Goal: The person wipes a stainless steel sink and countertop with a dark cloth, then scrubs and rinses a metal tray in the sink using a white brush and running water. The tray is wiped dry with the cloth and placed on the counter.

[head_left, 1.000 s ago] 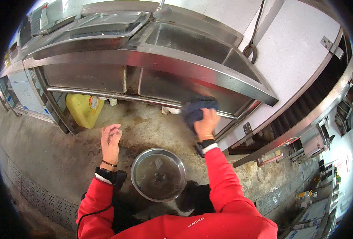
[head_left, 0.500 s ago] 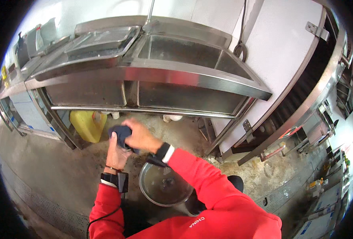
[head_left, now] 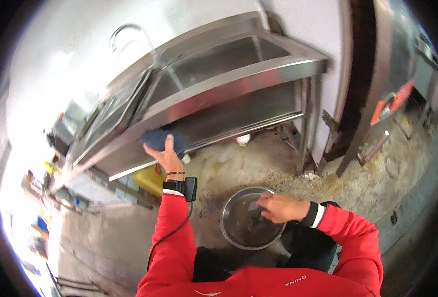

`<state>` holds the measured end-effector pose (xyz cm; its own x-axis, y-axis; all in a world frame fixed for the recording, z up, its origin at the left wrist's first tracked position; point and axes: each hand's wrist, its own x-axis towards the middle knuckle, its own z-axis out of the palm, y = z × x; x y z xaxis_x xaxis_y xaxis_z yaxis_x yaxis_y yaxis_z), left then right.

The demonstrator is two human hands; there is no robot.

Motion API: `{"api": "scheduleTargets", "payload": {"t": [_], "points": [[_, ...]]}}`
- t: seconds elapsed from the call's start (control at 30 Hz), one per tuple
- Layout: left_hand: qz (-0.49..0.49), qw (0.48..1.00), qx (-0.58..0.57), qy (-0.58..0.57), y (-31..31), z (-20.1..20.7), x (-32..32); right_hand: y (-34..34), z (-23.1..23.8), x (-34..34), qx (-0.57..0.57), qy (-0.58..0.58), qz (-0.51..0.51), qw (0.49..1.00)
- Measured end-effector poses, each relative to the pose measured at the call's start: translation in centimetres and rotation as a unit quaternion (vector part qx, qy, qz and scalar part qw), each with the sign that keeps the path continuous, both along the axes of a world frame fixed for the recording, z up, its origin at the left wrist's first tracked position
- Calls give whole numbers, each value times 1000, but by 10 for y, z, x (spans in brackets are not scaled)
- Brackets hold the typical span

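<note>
My left hand (head_left: 168, 157) is raised in front of the sink's lower panel, closed on a bunched dark blue cloth (head_left: 152, 138). Its thumb lies along the near side of the bundle. My right hand (head_left: 282, 208) hangs over the right part of a round metal basin (head_left: 225, 230), fingers curled and pressed together. Whether anything is between those fingertips is hidden. Murky water and some small dark bits (head_left: 253, 222) show in the basin, which stands on the floor between my legs.
Ahead stands a stainless steel sink (head_left: 214, 96) with a curved tap (head_left: 130, 27). Under it are a yellow jug (head_left: 149, 179) and a white pipe end (head_left: 243, 140). At the right is a tall metal cabinet (head_left: 360, 99); a floor grating (head_left: 402, 213) runs nearby.
My right hand has left the dark cloth and moved down right to the basin. My left hand still has the cloth, now nearer the sink. The view has turned and shifted.
</note>
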<state>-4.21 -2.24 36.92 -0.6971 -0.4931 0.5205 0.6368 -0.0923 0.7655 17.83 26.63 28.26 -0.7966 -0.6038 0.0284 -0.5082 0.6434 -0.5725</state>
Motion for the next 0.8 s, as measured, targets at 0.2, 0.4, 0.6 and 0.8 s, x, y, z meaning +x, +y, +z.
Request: {"api": "scheduleTargets", "payload": {"t": [0.2, 0.4, 0.6, 0.8], "points": [[300, 931, -202, 49, 68, -10, -55, 21, -39, 10, 41, 19, 9, 999], [344, 824, -413, 181, 151, -26, -56, 16, -33, 13, 21, 36, 65, 997], [311, 789, -480, 223, 244, -4, -46, 12, -26, 15, -4, 19, 92, 996], [212, 726, -609, 240, 309, 10, -29, 20, -28, 14, -19, 26, 113, 993]]}}
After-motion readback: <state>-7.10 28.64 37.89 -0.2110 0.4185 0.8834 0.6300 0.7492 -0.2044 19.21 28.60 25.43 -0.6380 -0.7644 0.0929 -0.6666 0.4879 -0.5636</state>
